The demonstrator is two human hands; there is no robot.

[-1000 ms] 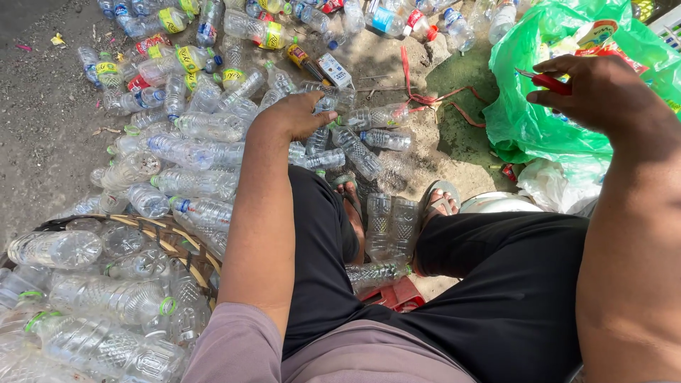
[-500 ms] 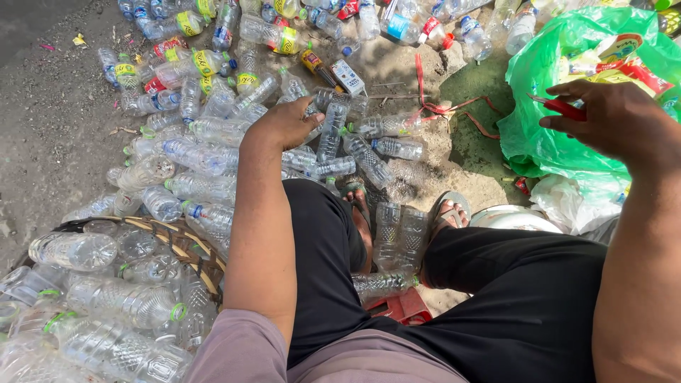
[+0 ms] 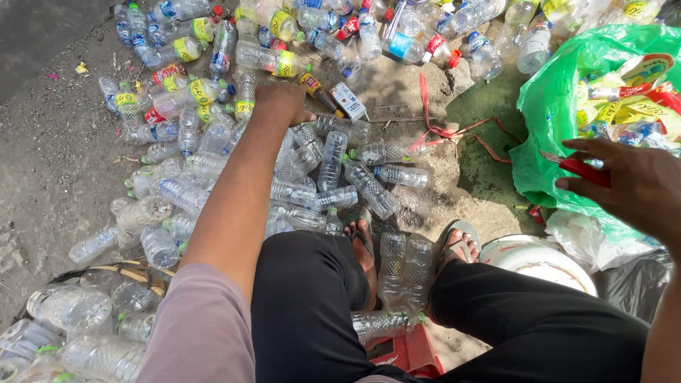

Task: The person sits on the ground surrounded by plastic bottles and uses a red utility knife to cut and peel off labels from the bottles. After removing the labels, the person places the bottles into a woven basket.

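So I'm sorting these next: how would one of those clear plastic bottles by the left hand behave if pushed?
The clear bottles look empty, so probably light. Lying on their sides, they would likely roll or skid. Several look dented, so the walls probably give under the left hand.

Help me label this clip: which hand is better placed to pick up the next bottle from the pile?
Probably the left hand: it reaches out over the bottles on the ground. The right hand already holds a red tool beside the green bag.
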